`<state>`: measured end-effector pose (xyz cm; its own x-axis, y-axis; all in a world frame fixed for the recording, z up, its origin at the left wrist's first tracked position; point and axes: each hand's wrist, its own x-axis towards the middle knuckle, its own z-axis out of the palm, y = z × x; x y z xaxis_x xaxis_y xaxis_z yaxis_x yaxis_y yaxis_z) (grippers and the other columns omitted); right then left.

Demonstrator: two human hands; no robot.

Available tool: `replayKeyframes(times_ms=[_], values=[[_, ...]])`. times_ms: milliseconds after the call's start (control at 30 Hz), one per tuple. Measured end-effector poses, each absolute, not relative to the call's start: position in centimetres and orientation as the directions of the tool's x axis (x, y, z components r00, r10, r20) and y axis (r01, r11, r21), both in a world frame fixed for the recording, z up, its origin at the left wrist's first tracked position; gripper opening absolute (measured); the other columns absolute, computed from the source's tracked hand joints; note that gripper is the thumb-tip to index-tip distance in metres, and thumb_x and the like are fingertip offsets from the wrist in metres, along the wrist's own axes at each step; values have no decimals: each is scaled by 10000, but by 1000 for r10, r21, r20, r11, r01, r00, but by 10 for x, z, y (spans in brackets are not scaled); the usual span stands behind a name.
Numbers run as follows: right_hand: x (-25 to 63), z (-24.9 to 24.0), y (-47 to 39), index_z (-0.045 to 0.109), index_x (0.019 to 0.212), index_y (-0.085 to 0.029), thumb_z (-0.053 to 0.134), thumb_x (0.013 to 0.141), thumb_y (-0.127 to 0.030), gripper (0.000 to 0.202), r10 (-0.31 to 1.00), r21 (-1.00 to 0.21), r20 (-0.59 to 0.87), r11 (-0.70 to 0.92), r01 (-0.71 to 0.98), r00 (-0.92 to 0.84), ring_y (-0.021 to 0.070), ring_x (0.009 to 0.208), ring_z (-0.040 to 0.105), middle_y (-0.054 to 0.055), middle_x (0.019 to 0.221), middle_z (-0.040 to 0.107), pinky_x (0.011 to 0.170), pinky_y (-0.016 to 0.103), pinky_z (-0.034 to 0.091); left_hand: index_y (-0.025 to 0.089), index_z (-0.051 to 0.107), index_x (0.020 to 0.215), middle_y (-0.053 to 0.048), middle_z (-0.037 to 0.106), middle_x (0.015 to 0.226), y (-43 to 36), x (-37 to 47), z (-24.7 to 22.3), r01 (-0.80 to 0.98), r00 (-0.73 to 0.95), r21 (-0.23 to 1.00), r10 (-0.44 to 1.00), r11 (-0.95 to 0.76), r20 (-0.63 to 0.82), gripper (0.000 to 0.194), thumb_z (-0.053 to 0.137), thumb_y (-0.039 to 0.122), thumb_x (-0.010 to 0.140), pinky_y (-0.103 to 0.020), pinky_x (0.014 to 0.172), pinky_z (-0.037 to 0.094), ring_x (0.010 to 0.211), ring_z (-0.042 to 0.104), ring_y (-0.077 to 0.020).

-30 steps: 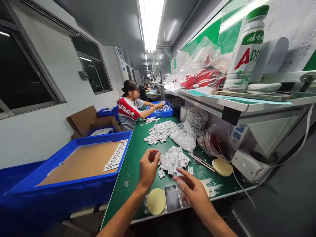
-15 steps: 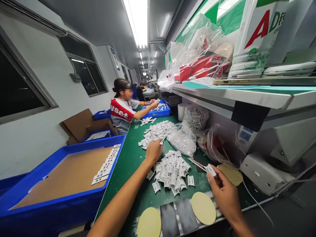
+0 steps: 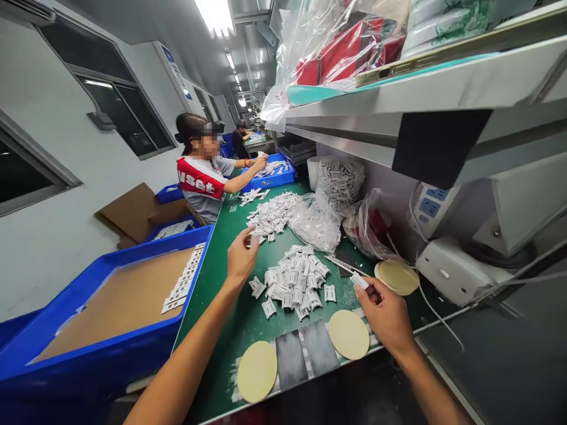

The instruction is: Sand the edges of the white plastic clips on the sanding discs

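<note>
My right hand (image 3: 383, 304) pinches a small white plastic part (image 3: 359, 280) at the right of the green table (image 3: 230, 321). Tweezers (image 3: 343, 264) point away to the left just past that part. My left hand (image 3: 242, 254) hovers beside the far heap of white parts (image 3: 274, 211); its fingers are partly spread and slightly blurred, with nothing visible in them. Between my hands lies a nearer heap of white parts (image 3: 296, 278). Two yellow discs, one at the left (image 3: 257, 372) and one at the right (image 3: 348, 334), flank dark pads (image 3: 306, 356) along the near edge.
A blue tray (image 3: 106, 336) with a row of white pieces stands at the left. Plastic bags of parts (image 3: 316, 224) lie behind the heaps. A shelf (image 3: 425, 88) overhangs the right side. Across the table, a person (image 3: 201, 171) handles parts over a blue bin (image 3: 269, 179).
The view has tilted down. My left hand has moved back from the far heap's near side toward the left, its fingers opening. My right hand still holds its part.
</note>
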<state>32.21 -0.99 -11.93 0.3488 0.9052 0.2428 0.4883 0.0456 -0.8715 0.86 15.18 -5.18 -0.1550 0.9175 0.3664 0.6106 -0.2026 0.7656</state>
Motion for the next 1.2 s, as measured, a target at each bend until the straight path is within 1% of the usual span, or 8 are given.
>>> replayKeyframes(times_ms=[167, 267, 433, 600, 767, 833, 967, 1200], values=[[318, -111, -12, 693, 950, -216, 583, 891, -522, 331, 922, -842, 252, 60, 536, 292, 159, 588, 494, -15, 669, 584, 603, 290, 392, 123, 609, 1262, -63, 699, 887, 109, -30, -57, 320, -282, 942, 940, -100, 195, 619, 685, 485, 766, -294, 673, 514, 733, 664, -173], [307, -101, -8, 720, 923, -234, 623, 857, -506, 296, 948, -785, 271, 117, 608, 167, 194, 684, 559, 10, 734, 649, 687, 319, 395, 109, 638, 1181, -24, 673, 751, 99, -28, -66, 113, -303, 994, 952, 2, 32, 633, 794, 424, 655, -277, 626, 505, 610, 629, -136], [288, -96, -1, 742, 894, -228, 659, 819, -526, 318, 966, -718, 248, 133, 683, 73, 224, 727, 564, 36, 762, 667, 718, 352, 383, 126, 702, 983, -29, 683, 717, 89, -9, -67, -217, -197, 968, 965, 129, -173, 408, 834, 188, 602, -273, 624, 534, 588, 646, -130], [299, -98, -16, 713, 1043, -177, 612, 848, -594, 471, 970, -800, 186, 59, 597, 154, 213, 776, 627, 68, 912, 718, 689, 324, 474, 159, 670, 1014, -24, 693, 793, 82, -9, -59, -464, -186, 876, 953, 129, -239, 341, 765, 125, 689, -202, 579, 504, 636, 665, -107], [307, -82, -38, 698, 1224, -237, 731, 799, -538, 522, 919, -887, 155, -33, 461, 363, 191, 966, 641, 43, 1112, 721, 758, 255, 501, 166, 634, 1073, -13, 683, 819, 79, -14, -55, -562, -208, 823, 947, 88, -244, 451, 757, 26, 662, -202, 624, 528, 690, 679, -107], [306, -78, -42, 728, 1179, -256, 816, 731, -486, 511, 891, -945, 97, -58, 323, 443, 161, 935, 627, 21, 1072, 720, 754, 221, 492, 158, 617, 1082, -12, 678, 806, 78, -12, -55, -582, -213, 810, 947, 74, -240, 462, 755, 13, 665, -218, 657, 546, 686, 674, -105], [303, -79, -41, 751, 1068, -245, 876, 654, -437, 473, 914, -991, 6, -49, 124, 406, 136, 842, 622, 6, 959, 708, 742, 226, 512, 150, 609, 1056, -4, 670, 769, 78, -10, -55, -604, -215, 794, 944, 73, -250, 452, 759, 7, 654, -224, 648, 544, 637, 641, -91], [306, -82, -47, 710, 888, -240, 889, 617, -409, 366, 920, -989, 49, -11, 150, 390, 140, 804, 643, -12, 874, 690, 761, 255, 533, 181, 612, 1060, 19, 666, 810, 80, -11, -59, -610, -241, 788, 930, 78, -279, 494, 836, 134, 622, -192, 539, 449, 622, 606, -78]])
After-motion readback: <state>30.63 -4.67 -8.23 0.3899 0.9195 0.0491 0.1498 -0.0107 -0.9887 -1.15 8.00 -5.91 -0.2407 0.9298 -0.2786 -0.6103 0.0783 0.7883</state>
